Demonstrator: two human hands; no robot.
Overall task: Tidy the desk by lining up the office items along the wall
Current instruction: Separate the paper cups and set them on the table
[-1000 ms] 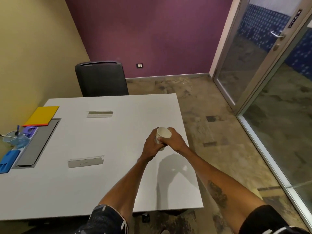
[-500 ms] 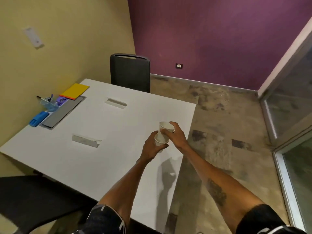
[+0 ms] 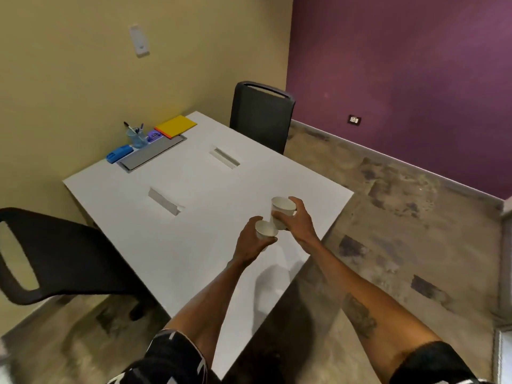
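- Paper cups, two of them, are up off the white desk (image 3: 194,217) near its right edge: the left hand (image 3: 250,242) is wrapped round the lower cup (image 3: 265,231), the right hand (image 3: 297,221) round the upper cup (image 3: 282,210).
- One cup to a hand, so I'd guess each can be set down on its own.
- Far left, by the yellow wall (image 3: 83,79), the blue stapler (image 3: 119,154), pen cup (image 3: 136,137) and yellow notebook (image 3: 176,126) already sit in a row; the cups likely belong there.

1. Left hand (image 3: 250,241) grips a small white paper cup (image 3: 266,231) above the white desk (image 3: 194,206).
2. Right hand (image 3: 297,220) holds a second white cup (image 3: 282,210), higher and just beside the first.
3. Along the yellow wall: blue stapler (image 3: 119,153), pen holder (image 3: 136,137), yellow notepad (image 3: 176,126).
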